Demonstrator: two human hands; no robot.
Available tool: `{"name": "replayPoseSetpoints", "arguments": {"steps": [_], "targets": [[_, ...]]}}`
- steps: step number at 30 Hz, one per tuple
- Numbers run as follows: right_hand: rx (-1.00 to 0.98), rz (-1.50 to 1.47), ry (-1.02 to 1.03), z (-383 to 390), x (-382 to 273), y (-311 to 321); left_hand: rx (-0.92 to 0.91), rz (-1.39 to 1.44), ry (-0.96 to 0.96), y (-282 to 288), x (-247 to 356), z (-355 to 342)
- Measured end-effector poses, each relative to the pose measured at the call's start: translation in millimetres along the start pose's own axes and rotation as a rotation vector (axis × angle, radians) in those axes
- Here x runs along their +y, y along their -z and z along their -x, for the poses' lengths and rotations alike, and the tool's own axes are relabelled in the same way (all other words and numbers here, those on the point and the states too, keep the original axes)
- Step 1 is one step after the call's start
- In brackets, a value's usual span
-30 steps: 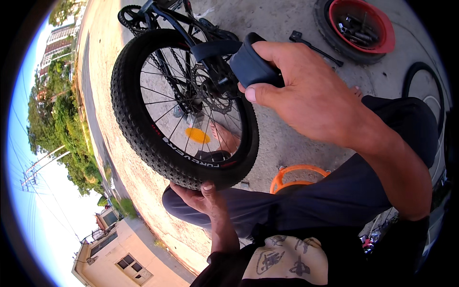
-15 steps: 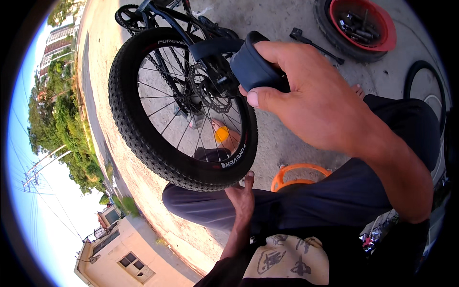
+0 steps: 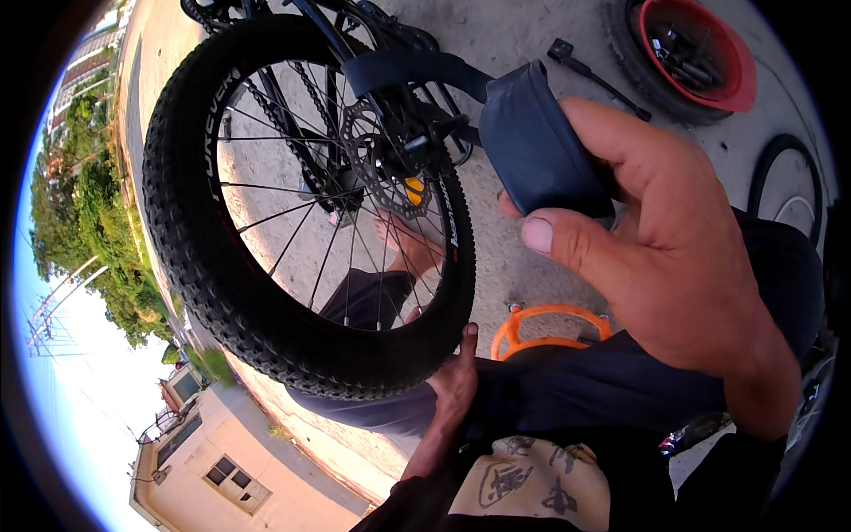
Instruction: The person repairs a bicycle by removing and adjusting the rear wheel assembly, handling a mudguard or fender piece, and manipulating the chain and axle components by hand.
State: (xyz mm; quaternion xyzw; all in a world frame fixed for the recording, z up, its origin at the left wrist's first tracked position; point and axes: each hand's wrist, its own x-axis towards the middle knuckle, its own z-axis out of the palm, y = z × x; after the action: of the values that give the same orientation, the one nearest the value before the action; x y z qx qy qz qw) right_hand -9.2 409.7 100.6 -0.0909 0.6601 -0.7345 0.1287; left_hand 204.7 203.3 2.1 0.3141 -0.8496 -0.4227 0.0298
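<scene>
My right hand [image 3: 674,239] is closed around a thick roll of dark blue-black rubber strip [image 3: 541,146], thumb toward me. From the roll, a flat band [image 3: 417,73] of the same rubber runs left to the bicycle's fork, beside the disc brake rotor [image 3: 359,146]. The bicycle wheel [image 3: 199,257] has a wide knobbly black tyre and thin spokes. Low on that tyre, my left hand [image 3: 455,381] grips its near edge, thumb up along the side; its other fingers are mostly hidden behind the tyre.
A red bowl [image 3: 747,84] of metal tools rests in a tyre [image 3: 620,62] at the far right. Beside it lies a black bar tool [image 3: 598,80]. A black hoop [image 3: 761,173] is farther right. An orange ring-shaped frame [image 3: 554,312] stands by my legs. Behind the wheel shows a bare foot [image 3: 390,229].
My right hand has moved right with the roll, and a longer stretch of band shows. The wheel has turned counterclockwise and appears lower and farther left. My left hand stays on the tyre.
</scene>
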Motion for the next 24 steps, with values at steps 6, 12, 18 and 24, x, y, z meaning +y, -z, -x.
{"name": "replayPoseSetpoints", "arguments": {"steps": [6,12,18,24], "targets": [[-0.175,-0.002,-0.325,-23,-2,24,-0.093,-0.279,-0.046,0,2,-11],[0.07,0.042,-0.418,-10,2,18,-0.197,-0.32,-0.054,-3,8,-15],[-0.054,0.072,-0.298,-9,7,13,-0.184,-0.285,-0.055,22,19,-9],[-0.234,0.054,-0.282,2,11,12,0.271,0.383,-0.073,-3,66,2]]}}
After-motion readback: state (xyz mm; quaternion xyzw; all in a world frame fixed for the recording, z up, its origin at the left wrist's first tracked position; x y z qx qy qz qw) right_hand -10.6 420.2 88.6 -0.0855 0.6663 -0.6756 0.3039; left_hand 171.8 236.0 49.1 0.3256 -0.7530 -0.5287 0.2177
